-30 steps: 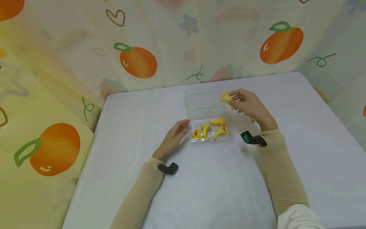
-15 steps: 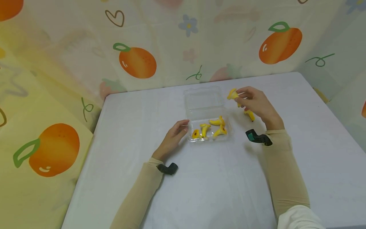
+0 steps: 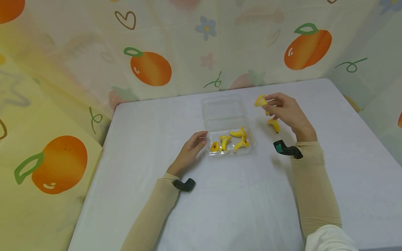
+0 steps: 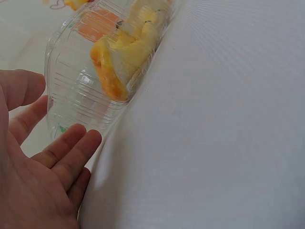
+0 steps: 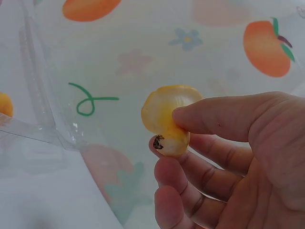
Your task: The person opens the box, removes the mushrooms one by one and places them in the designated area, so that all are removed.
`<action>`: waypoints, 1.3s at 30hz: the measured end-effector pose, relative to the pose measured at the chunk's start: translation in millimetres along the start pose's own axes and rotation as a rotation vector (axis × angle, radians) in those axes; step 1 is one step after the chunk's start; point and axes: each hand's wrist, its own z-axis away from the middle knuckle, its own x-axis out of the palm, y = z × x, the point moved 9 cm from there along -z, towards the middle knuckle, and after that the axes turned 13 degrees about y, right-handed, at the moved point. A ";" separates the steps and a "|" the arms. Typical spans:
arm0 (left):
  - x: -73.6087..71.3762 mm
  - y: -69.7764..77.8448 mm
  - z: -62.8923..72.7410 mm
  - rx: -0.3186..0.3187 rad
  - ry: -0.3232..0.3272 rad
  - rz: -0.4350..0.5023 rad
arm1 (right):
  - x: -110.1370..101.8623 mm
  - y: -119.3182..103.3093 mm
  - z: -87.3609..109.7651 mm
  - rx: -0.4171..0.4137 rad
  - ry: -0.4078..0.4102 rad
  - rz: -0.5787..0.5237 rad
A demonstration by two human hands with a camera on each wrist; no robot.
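Observation:
My right hand pinches a yellow trumpet-shaped mushroom between thumb and fingers, raised above the table. In the right wrist view the mushroom shows a pale flared cap and a dark-tipped stem. Below that hand a second yellow mushroom lies on the table. A clear plastic clamshell box lies with its lid folded back, several similar mushrooms in its base. My left hand rests at the box's left side, fingers loosely extended, fingertips right at its wall.
The table has a white cloth. The clear lid extends toward the back edge. Behind and at the sides hangs a cloth printed with oranges. Each wrist wears a dark camera mount.
My right hand has moved right and slightly back with its mushroom, away from the box. The mushroom on the table has come into fuller view. My left hand stays at the box.

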 end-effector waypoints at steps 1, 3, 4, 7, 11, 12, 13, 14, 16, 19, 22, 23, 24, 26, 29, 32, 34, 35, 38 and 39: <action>0.2 -0.1 0.1 -0.001 0.000 -0.001 | -1.4 0.9 0.0 0.000 0.003 -0.002; 0.7 -0.2 0.2 -0.001 -0.002 -0.002 | -4.1 2.4 0.1 0.002 0.010 -0.001; 0.6 -0.6 0.2 -0.004 -0.001 -0.006 | -5.5 2.8 0.2 0.001 0.013 0.002; 0.6 -0.9 -0.1 0.000 -0.004 -0.007 | -8.8 4.0 0.1 0.006 0.021 0.008; 0.3 -0.2 -0.5 0.008 -0.008 -0.013 | -12.3 4.8 -0.9 0.005 0.032 0.013; 0.3 0.2 -0.5 0.007 -0.009 -0.015 | -13.0 5.5 -1.3 0.006 0.033 0.013; 0.3 0.5 -0.3 0.006 -0.010 -0.015 | -13.9 5.8 -1.6 0.005 0.035 0.010; 0.2 0.8 -0.1 0.004 -0.010 -0.016 | -15.0 6.2 -1.9 0.005 0.038 0.007; 0.2 1.1 0.3 0.000 -0.010 -0.017 | -17.2 7.3 -2.5 0.004 0.043 -0.001; 0.0 0.9 0.6 -0.006 -0.006 -0.017 | -21.4 9.1 -3.2 0.004 0.054 -0.017; 0.1 0.3 0.4 -0.006 -0.004 -0.014 | -26.2 12.2 -3.5 0.014 0.066 -0.018; 0.2 -0.2 0.4 -0.008 -0.004 -0.012 | -27.9 13.3 -3.4 0.019 0.070 -0.014; 0.3 -0.5 0.3 -0.010 -0.004 -0.009 | -29.5 14.4 -3.3 0.024 0.074 -0.008; 0.4 -0.9 0.1 -0.011 -0.005 -0.004 | -32.3 15.8 -3.0 0.032 0.082 -0.004; 0.4 -0.6 -0.2 -0.008 -0.006 0.004 | -35.6 16.4 -2.7 0.033 0.095 -0.001; 0.4 0.1 -0.5 0.000 -0.005 0.014 | -37.9 16.5 -2.3 0.032 0.100 -0.006; 0.3 0.4 -0.5 0.002 -0.005 0.018 | -39.4 17.7 -2.5 0.030 0.101 -0.008; 0.3 0.2 -0.4 0.001 -0.004 0.019 | -40.2 18.3 -2.5 0.033 0.102 -0.011; 0.5 -0.5 -0.3 -0.006 -0.004 0.014 | -43.4 20.4 -2.6 0.041 0.113 -0.025; 0.4 -0.7 -0.2 -0.009 -0.003 0.010 | -44.8 21.0 -2.7 0.043 0.119 -0.030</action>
